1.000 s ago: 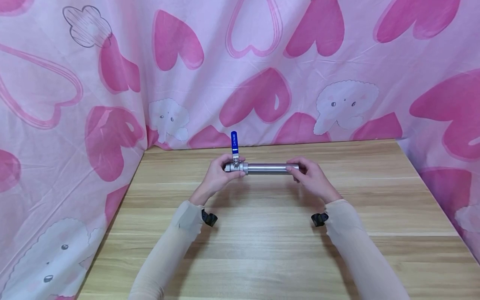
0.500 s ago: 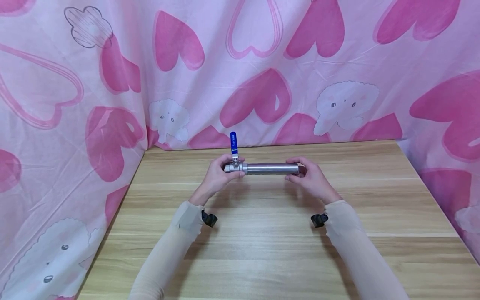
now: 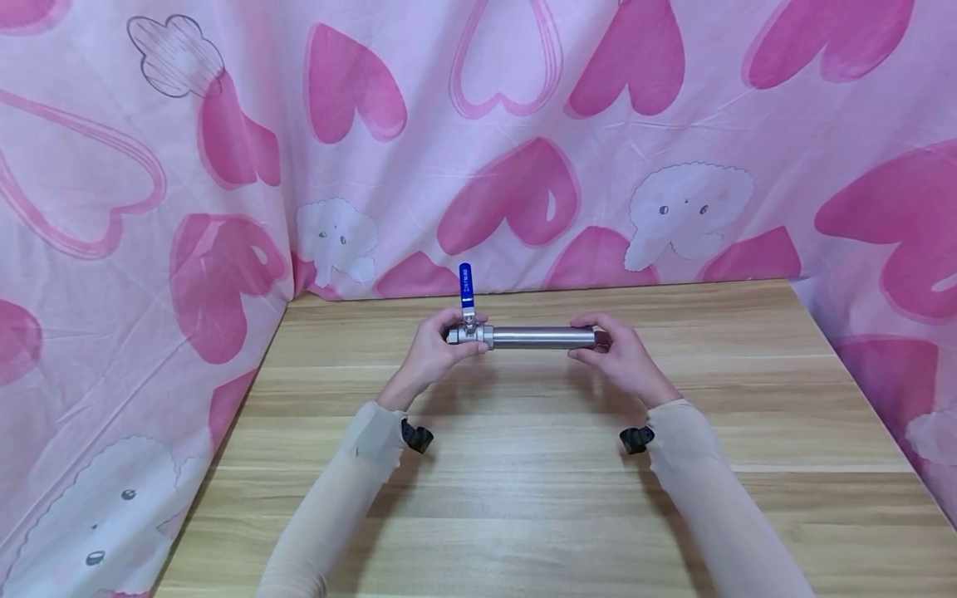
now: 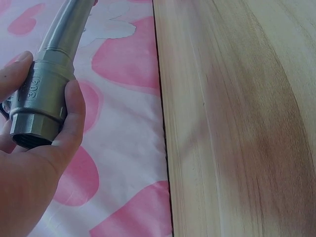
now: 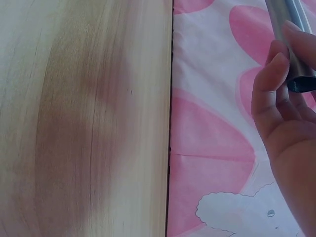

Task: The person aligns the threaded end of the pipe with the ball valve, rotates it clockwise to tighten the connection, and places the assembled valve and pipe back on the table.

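Observation:
A steel ball valve (image 3: 471, 334) with a blue lever handle (image 3: 467, 285) is joined to a straight metal pipe (image 3: 544, 337), held level above the table. My left hand (image 3: 437, 345) grips the valve body, thumb on the near side and fingers behind. In the left wrist view the valve body (image 4: 38, 101) shows the raised number 304 and a hollow hex end. My right hand (image 3: 620, 353) holds the pipe's right end between thumb and fingers. The right wrist view shows the open mouth of the pipe (image 5: 291, 54) facing my palm. The lever points up and away.
A wood-grain table (image 3: 508, 498) lies under both arms. Behind it and along the sides hangs a pink curtain (image 3: 419, 191) with hearts and white cartoon animals. A small black camera mount (image 3: 417, 435) sits at the left wrist, and another camera mount (image 3: 636, 439) at the right.
The right thumb has moved from the top of the pipe down to its near side, uncovering the pipe's end. The left hand and the valve have hardly moved.

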`<act>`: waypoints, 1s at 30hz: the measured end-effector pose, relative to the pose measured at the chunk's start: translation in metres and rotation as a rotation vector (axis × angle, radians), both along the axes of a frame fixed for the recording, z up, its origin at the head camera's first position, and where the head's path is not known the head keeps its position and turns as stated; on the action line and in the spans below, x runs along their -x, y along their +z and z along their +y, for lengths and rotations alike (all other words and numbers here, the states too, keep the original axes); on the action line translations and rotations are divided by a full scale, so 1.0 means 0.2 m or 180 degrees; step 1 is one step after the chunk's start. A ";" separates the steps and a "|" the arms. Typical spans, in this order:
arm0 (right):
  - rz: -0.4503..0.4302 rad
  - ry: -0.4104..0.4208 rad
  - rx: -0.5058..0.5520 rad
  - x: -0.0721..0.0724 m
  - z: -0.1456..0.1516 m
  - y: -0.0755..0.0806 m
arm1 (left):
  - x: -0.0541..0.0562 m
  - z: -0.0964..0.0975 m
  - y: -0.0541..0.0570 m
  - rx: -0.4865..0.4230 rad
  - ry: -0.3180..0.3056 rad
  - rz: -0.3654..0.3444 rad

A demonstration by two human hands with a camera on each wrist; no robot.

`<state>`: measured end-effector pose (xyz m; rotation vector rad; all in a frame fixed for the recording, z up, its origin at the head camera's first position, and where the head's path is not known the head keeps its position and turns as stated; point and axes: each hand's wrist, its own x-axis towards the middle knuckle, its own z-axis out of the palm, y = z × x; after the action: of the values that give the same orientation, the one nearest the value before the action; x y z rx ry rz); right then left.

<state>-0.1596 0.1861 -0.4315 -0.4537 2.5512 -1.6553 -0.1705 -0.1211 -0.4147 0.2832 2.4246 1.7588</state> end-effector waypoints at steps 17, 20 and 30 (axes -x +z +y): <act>0.0008 -0.0065 -0.0224 -0.03 -0.02 0.08 | -0.01 0.00 0.01 -0.0008 -0.0021 0.0054; 0.0009 -0.0056 -0.0244 -0.07 -0.04 0.14 | -0.01 0.00 0.01 -0.0009 -0.0016 0.0052; 0.0009 -0.0039 -0.0230 -0.08 -0.04 0.16 | -0.01 0.00 0.01 0.0002 -0.0005 0.0051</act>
<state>-0.1444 0.1773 -0.4003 -0.4363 2.6109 -1.5612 -0.1691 -0.1213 -0.4118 0.3002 2.4353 1.7619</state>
